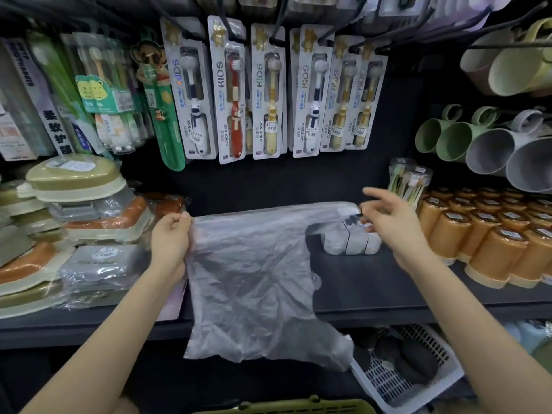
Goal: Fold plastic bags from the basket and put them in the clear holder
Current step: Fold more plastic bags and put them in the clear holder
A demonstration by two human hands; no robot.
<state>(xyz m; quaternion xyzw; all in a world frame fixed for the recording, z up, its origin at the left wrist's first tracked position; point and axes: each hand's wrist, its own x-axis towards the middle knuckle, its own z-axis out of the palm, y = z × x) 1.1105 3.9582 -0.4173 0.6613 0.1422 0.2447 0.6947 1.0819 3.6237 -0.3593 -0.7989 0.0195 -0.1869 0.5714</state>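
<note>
A thin translucent plastic bag [254, 279] hangs spread out in front of a dark shop shelf [373, 294]. My left hand [171, 240] grips its upper left corner with curled fingers. My right hand [391, 222] pinches the upper right handle of the bag, the other fingers spread. Behind the right handle, on the shelf, stands a clear holder [352, 237] with folded white bags inside. A green basket rim [286, 407] shows at the bottom edge; its contents are hidden.
Kids' toothbrush packs [268, 94] hang above the shelf. Stacked soap dishes [74, 210] fill the left, orange cups [493, 231] the right, mugs [490, 150] above them. A white slotted basket [412, 372] with dark round items sits below the shelf at right.
</note>
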